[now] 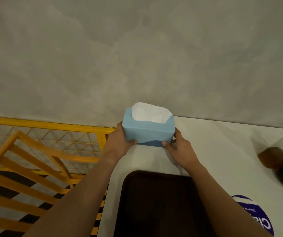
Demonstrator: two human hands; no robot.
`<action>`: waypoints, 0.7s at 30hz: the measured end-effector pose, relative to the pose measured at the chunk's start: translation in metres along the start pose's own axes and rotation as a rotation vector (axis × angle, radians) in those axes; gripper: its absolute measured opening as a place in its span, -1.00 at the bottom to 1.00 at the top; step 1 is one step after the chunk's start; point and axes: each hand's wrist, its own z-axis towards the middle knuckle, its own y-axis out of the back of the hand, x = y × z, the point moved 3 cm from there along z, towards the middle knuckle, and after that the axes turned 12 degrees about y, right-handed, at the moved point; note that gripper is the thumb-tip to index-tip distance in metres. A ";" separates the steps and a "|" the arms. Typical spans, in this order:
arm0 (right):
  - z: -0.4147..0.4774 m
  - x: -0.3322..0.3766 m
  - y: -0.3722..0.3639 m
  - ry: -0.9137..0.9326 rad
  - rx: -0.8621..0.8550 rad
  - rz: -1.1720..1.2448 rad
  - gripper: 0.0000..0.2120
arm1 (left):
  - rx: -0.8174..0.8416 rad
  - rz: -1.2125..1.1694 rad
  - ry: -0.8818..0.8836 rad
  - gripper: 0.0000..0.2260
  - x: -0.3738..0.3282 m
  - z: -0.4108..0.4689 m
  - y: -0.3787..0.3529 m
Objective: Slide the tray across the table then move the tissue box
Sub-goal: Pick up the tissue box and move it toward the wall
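Note:
A light blue tissue box (pixel 148 131) with white tissue showing at its top sits at the far left corner of the white table (pixel 223 147), close to the grey wall. My left hand (pixel 120 141) grips its left end and my right hand (pixel 178 147) grips its right end, thumbs pressed on the near face. I cannot tell whether the box rests on the table or is slightly raised. A dark brown tray (pixel 157 206) lies on the table close to me, between my forearms, its near part cut off by the frame.
A yellow mesh fence (pixel 51 132) and an orange wooden chair (pixel 26 168) stand left of the table. A blurred glass bottle with brown liquid (pixel 277 156) lies at the right edge. A round purple sticker (pixel 257 218) marks the table near right.

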 end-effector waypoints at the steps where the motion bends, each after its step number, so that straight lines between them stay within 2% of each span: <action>1: 0.006 -0.002 0.000 0.001 0.003 0.004 -0.35 | 0.001 0.010 -0.002 -0.25 -0.001 0.005 -0.001; 7: 0.035 -0.011 -0.002 -0.011 0.022 0.033 -0.29 | -0.023 0.077 0.000 -0.29 -0.003 0.034 -0.004; 12: 0.053 -0.022 -0.003 -0.006 0.028 -0.046 -0.43 | -0.013 0.098 -0.024 -0.31 -0.008 0.053 -0.005; 21: 0.067 -0.029 -0.003 0.006 0.063 -0.089 -0.50 | -0.016 0.069 -0.018 -0.30 -0.009 0.066 -0.007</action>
